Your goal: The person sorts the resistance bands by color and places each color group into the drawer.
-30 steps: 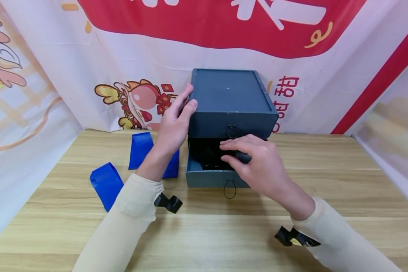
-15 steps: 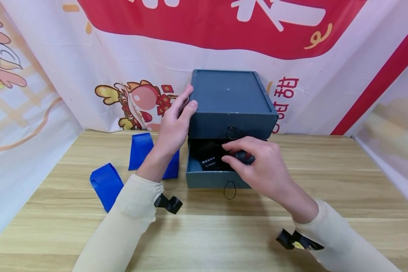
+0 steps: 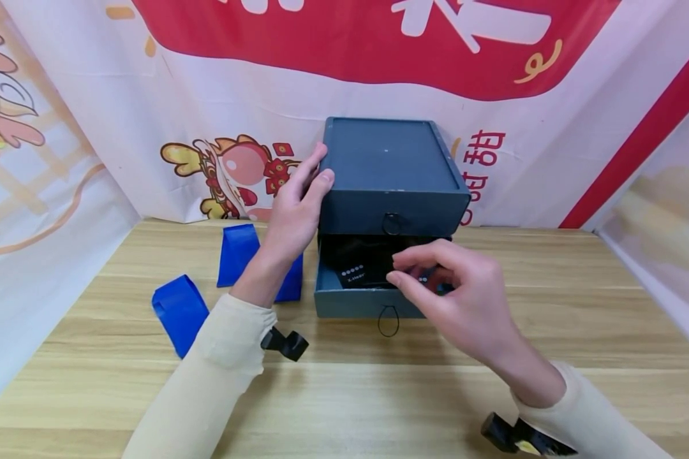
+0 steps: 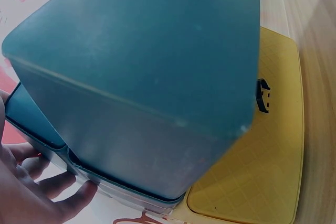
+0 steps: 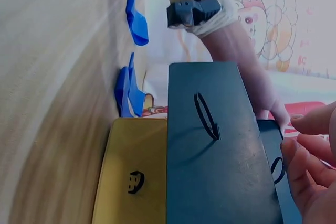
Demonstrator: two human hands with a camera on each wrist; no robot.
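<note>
A dark blue drawer box (image 3: 387, 156) stands against the back cloth, one drawer (image 3: 367, 305) pulled out below its top drawer. Inside the pulled-out drawer lies a black packet (image 3: 357, 274) with white lettering; another dark thing is partly hidden behind my right fingers. My left hand (image 3: 295, 213) rests on the box's left side, thumb by the front corner, fingers along the side. Over the drawer's right front, my right hand (image 3: 467, 290) has bent fingers, with a gap between thumb and forefinger and nothing seen held.
Blue folded pieces (image 3: 180, 312) lie on the wooden table (image 3: 344, 395) left of the box. A yellow drawer front (image 5: 128, 150) with a black loop shows beneath the open drawer in the right wrist view. Printed cloth (image 3: 293, 95) hangs behind and at both sides.
My right hand has drawn back toward the right and front, leaving the dark thing it held in the drawer. The lettered packet has come into clearer view. My left hand stays put.
</note>
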